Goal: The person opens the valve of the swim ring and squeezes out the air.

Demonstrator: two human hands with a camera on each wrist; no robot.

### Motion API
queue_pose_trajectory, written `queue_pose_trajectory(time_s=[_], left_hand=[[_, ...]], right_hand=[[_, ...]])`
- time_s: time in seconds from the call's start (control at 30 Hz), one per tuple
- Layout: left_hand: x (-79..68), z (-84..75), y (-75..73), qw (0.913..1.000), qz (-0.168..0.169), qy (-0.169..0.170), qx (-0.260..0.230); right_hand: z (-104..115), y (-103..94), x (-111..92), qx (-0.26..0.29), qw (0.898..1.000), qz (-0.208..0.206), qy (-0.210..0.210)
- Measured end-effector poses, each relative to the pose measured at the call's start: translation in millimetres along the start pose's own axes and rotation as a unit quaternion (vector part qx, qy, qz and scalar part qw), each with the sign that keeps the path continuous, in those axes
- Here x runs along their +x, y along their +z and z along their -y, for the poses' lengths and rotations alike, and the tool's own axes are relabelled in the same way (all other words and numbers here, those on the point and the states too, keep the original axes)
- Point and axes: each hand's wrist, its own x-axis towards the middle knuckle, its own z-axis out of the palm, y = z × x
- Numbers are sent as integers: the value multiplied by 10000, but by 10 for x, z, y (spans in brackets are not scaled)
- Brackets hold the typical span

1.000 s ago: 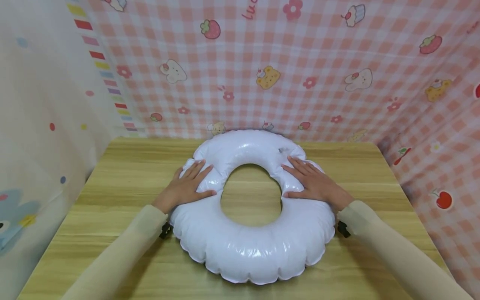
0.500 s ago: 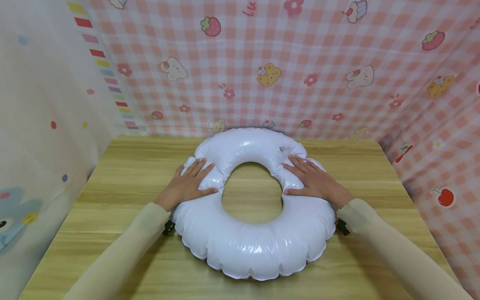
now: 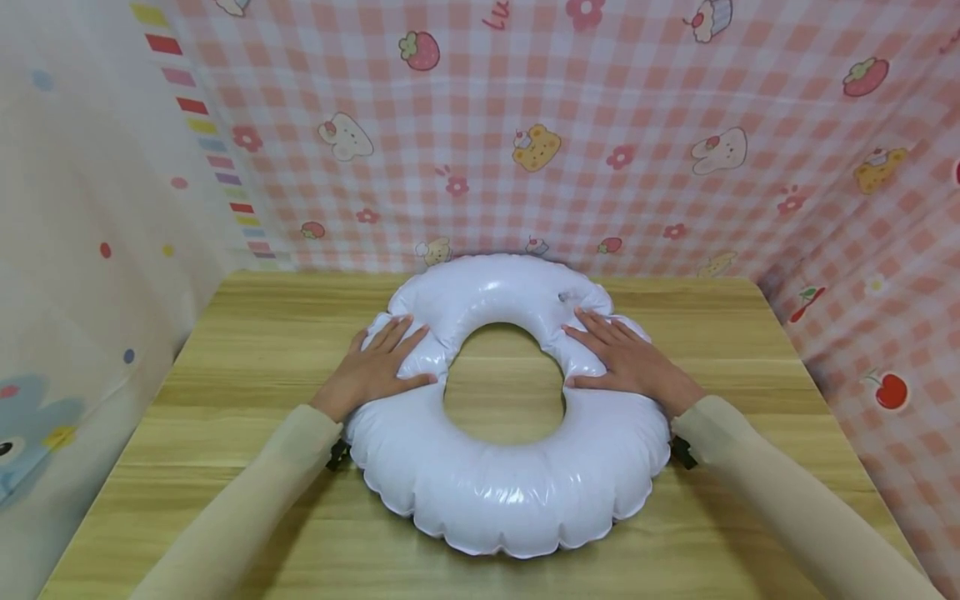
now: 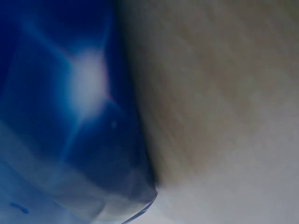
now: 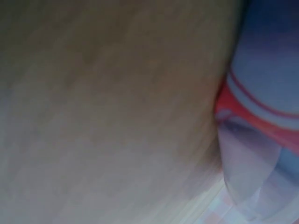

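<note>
A glossy white inflatable swim ring [image 3: 502, 492] lies flat on the wooden table, with a small clear valve [image 3: 565, 297] on its far right part. My left hand [image 3: 371, 371] rests on the ring's left side, fingers spread and thumb reaching toward the hole. On the opposite side, my right hand [image 3: 630, 367] presses with spread fingers, and the plastic creases beside both hands. Close up in the left wrist view, the ring's lower side [image 4: 56, 116] looks blue. The right wrist view shows its edge [image 5: 266, 88] with blue and red print. Neither wrist view shows fingers.
The wooden table [image 3: 247, 367] surrounds the ring. Behind it hangs a pink checked cloth [image 3: 525, 100] that comes close to the ring's far edge. A white patterned cloth [image 3: 82, 308] hangs at the left, and more checked cloth [image 3: 900, 275] at the right.
The head view has tilted slightly, so everything sits a little higher in it. Both hands and the swim ring keep their places relative to each other.
</note>
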Motion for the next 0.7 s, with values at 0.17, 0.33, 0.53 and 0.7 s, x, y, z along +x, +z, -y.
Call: queue_pose_trajectory(time_s=[0.17, 0.33, 0.53, 0.7], left_hand=[[-13, -14, 3, 9999, -118, 35, 66], [-20, -21, 3, 9999, -97, 36, 99], [-17, -32, -1, 9999, -47, 31, 98], [-12, -29, 1, 9999, 3, 0, 140]], right_hand=[[1, 6, 2, 34, 9999, 88, 65], [-2, 9, 3, 95, 9999, 81, 67], [-9, 1, 6, -2, 9997, 215, 142], [-4, 3, 13, 26, 9995, 251, 172]])
